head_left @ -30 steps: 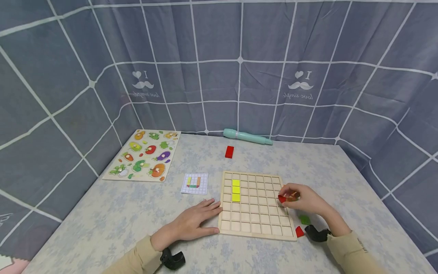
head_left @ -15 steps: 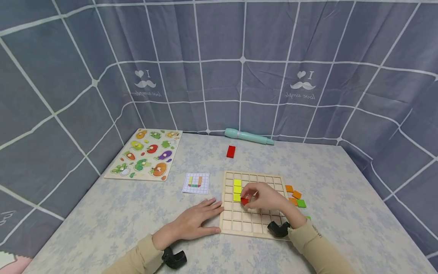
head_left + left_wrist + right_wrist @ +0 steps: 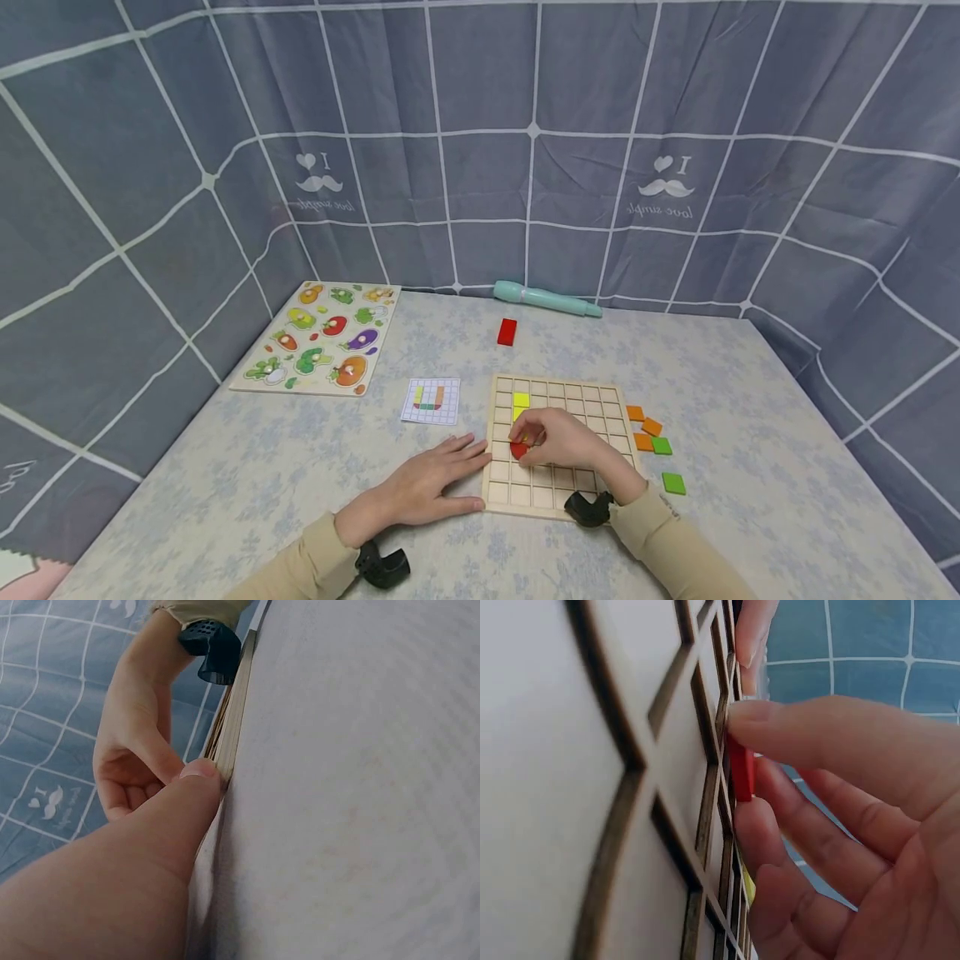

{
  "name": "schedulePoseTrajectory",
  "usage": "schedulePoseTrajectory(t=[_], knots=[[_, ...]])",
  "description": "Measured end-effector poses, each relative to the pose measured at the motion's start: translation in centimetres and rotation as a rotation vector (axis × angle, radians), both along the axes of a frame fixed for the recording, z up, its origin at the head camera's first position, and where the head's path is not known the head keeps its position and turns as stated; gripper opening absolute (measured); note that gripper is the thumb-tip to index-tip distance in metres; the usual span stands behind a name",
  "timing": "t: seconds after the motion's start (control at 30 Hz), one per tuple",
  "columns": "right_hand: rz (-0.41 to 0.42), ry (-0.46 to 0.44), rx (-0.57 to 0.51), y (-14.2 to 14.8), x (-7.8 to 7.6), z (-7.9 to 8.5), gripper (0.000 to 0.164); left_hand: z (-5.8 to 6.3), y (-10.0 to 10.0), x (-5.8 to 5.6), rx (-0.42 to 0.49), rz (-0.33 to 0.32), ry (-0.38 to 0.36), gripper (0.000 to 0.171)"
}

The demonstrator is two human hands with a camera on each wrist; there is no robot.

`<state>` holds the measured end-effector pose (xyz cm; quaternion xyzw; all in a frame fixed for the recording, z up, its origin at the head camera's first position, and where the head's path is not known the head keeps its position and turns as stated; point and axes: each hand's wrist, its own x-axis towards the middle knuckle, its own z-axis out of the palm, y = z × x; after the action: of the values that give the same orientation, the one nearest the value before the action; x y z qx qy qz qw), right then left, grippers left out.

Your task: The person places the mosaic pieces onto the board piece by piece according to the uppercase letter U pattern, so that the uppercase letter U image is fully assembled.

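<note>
Right hand [image 3: 558, 439] pinches red piece [image 3: 518, 451] at grid board [image 3: 498, 495], lower center of frame; left hand [image 3: 422, 483], fingers straight, touches board's edge. Risk: tilted release could skew piece or bump yellow tiles [image 3: 521, 400].

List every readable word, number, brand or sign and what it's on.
"I" with heart and moustache: on the blue, white-gridded fabric curtain, twice in head view, once in left wrist view.
"love simple": mirrored, under both head-view moustaches.
Left-edge curtain print: cut off, unreadable.
Small white paper card: coloured U shape, no readable text.
Pale wooden grid board: none visible.
Teal pen-shaped tube: none readable.
</note>
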<state>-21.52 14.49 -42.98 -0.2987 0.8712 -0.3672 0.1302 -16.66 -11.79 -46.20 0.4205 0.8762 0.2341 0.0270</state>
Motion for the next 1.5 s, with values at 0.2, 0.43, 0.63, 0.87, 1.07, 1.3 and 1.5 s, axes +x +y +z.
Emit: schedulePoseTrajectory(t=[0.2, 0.43, 0.63, 0.87, 1.07, 1.3, 1.5], knots=[[-0.003, 0.016, 0.011, 0.0, 0.0, -0.1, 0.023, 0.0, 0.0, 0.0, -0.001, -0.002, 0.016, 0.064], [-0.007, 0.021, 0.011, 0.1, 0.0, -0.2, 0.023, -0.1, 0.0, 0.0, 0.0, -0.003, 0.03, 0.064], [-0.006, 0.02, 0.007, 0.1, 0.0, -0.1, 0.023, 0.0, 0.0, 0.0, -0.007, 0.001, 0.019, 0.065], [-0.011, 0.014, 0.012, 0.1, 0.1, 0.1, 0.023, 0.0, 0.1, 0.0, -0.013, 0.005, 0.011, 0.065], [-0.018, 0.016, 0.014, 0.1, 0.3, 0.2, 0.023, 0.0, 0.1, 0.0, -0.012, 0.006, 0.012, 0.065], [-0.037, -0.019, 0.008, 0.4, 0.4, 0.7, 0.024, 0.1, 0.0, 0.0, -0.006, 0.004, 0.006, 0.065], [-0.019, -0.003, -0.005, 2.7, 0.1, 2.2, 0.027, 0.1, 0.1, 0.0, -0.008, 0.005, 0.009, 0.065]])
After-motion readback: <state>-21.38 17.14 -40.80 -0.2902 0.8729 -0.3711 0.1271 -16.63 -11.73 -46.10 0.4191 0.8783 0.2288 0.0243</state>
